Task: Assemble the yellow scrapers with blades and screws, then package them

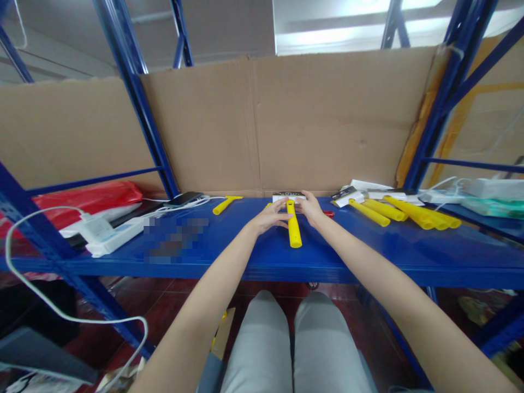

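Pointing its broad end toward the person, a yellow-handled tool (pixel 295 232) is sitting at the middle of the blue shelf (pixel 245 261), between both hands. The left hand (pixel 268 218) is curving its fingers, narrowly spaced, about the tool's far, slimmer end; the right hand (pixel 310 210) is bringing bent fingers to that same end from the other side. How firmly either is gripping, I cannot tell. Just behind them a black-and-white card (pixel 282 195) is showing, and a small red object (pixel 328 214) is lying beside the right hand. Farther right, several yellow handles (pixel 370 213) are lying near paper packets (pixel 347 195). To the left, another yellow tool (pixel 223 206) is lying near white cables (pixel 196 203) and a power strip (pixel 123 234). Behind everything, cardboard (pixel 327 120) is standing upright.
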Demonstrator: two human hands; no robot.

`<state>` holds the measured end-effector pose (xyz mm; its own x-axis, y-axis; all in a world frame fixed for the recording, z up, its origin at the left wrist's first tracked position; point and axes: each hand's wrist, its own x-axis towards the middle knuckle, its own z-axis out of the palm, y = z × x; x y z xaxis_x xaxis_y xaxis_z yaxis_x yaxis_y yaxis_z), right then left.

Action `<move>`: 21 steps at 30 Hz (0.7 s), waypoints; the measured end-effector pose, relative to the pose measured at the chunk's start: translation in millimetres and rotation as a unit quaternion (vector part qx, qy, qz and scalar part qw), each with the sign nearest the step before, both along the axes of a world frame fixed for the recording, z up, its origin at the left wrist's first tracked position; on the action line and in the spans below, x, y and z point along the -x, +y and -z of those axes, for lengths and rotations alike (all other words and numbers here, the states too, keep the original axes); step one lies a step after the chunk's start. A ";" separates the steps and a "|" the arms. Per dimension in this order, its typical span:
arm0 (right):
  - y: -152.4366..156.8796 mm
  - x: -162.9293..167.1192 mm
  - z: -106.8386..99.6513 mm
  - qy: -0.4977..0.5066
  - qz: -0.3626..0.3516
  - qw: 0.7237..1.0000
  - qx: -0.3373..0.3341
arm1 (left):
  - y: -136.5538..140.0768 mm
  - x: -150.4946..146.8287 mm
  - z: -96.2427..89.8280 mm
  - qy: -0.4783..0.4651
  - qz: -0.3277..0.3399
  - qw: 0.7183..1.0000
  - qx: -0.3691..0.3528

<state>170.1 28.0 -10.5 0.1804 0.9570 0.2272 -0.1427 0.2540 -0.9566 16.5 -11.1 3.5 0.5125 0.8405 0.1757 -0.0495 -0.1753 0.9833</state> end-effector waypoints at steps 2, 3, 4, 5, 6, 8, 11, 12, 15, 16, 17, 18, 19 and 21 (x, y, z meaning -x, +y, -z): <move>-3.6 1.5 -1.6 -0.026 -0.004 1.000 -0.001 | 2.3 -0.1 1.7 -0.008 -0.009 1.000 -0.002; -4.9 1.8 -2.3 -0.048 0.007 0.999 -0.007 | 3.3 -0.2 2.4 -0.010 -0.015 1.000 -0.001; -5.7 1.5 -3.0 -0.076 0.029 0.996 -0.020 | 4.3 -0.3 3.1 -0.010 -0.023 1.000 0.001; -6.0 0.9 -3.7 -0.109 0.059 0.992 -0.040 | 5.1 -0.5 3.5 -0.010 -0.034 0.999 0.003; -5.9 -0.2 -4.4 -0.141 0.093 0.984 -0.063 | 5.8 -0.6 3.7 -0.010 -0.047 0.999 0.006; -5.7 -2.5 -6.2 -0.191 0.151 0.964 -0.106 | 7.0 -0.9 3.6 -0.010 -0.074 0.997 0.011; -7.9 -3.7 -9.5 -0.237 0.156 0.952 -0.116 | 8.0 -1.3 2.7 -0.015 -0.103 0.994 0.011; -9.6 -2.9 -10.4 -0.249 0.130 0.954 -0.105 | 8.1 -1.5 2.4 -0.017 -0.109 0.994 0.010; -15.8 2.2 -10.7 -0.258 0.017 0.964 -0.066 | 7.4 -1.6 1.8 -0.022 -0.113 0.993 0.008; -17.6 4.3 -10.1 -0.252 -0.014 0.966 -0.061 | 7.0 -1.6 1.8 -0.022 -0.110 0.994 0.009; -19.2 6.4 -9.3 -0.245 -0.037 0.967 -0.063 | 6.5 -1.6 1.8 -0.022 -0.106 0.994 0.009; -20.5 8.2 -8.5 -0.240 -0.051 0.967 -0.069 | 6.0 -1.6 1.7 -0.022 -0.102 0.994 0.009; -21.4 9.6 -7.8 -0.237 -0.057 0.967 -0.075 | 5.5 -1.6 1.7 -0.022 -0.099 0.995 0.008; -22.9 11.2 -7.2 -0.235 -0.053 0.967 -0.079 | 4.5 -1.7 1.6 -0.024 -0.094 0.995 0.006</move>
